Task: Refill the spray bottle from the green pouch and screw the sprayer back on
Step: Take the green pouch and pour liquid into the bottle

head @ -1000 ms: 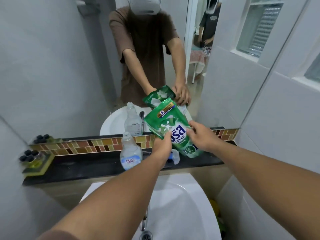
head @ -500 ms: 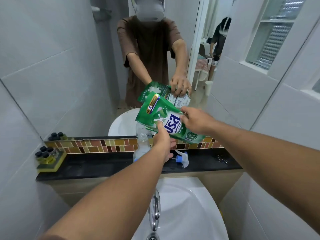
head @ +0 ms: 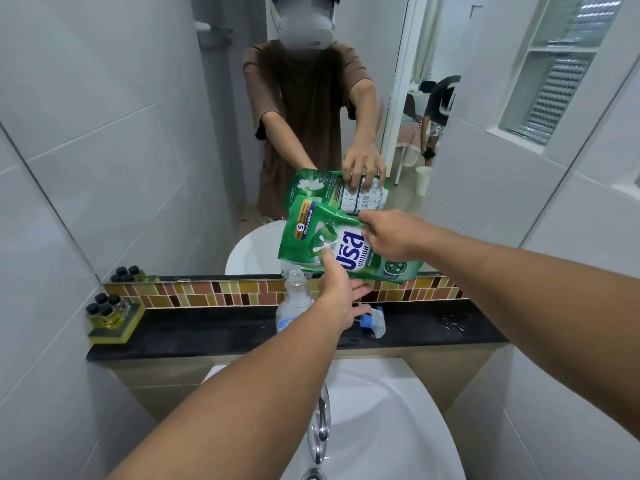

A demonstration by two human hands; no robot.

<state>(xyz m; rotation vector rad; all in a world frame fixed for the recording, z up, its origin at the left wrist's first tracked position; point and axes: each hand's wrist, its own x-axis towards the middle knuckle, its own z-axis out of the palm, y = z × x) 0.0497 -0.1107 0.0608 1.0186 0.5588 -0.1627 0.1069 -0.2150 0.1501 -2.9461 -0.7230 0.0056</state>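
The green pouch (head: 329, 240) is tipped almost on its side, its lower left corner just above the open neck of the clear spray bottle (head: 294, 299). The bottle stands uncapped on the black ledge (head: 207, 332). My left hand (head: 337, 289) grips the pouch's lower edge with the thumb on its front. My right hand (head: 388, 237) holds the pouch's upper right part. The blue and clear sprayer head (head: 372, 320) lies on the ledge right of the bottle, behind my left hand.
A yellow-green holder with several small black-capped bottles (head: 110, 313) sits at the ledge's left end. The white basin (head: 381, 427) and chrome tap (head: 320, 427) lie below the ledge. A mirror (head: 311, 116) fills the wall behind, showing the person and a second person in a doorway.
Both hands lifted the pouch and tilted it from near upright to almost horizontal, bringing its corner over the bottle's neck. The camera view shifted down and left.
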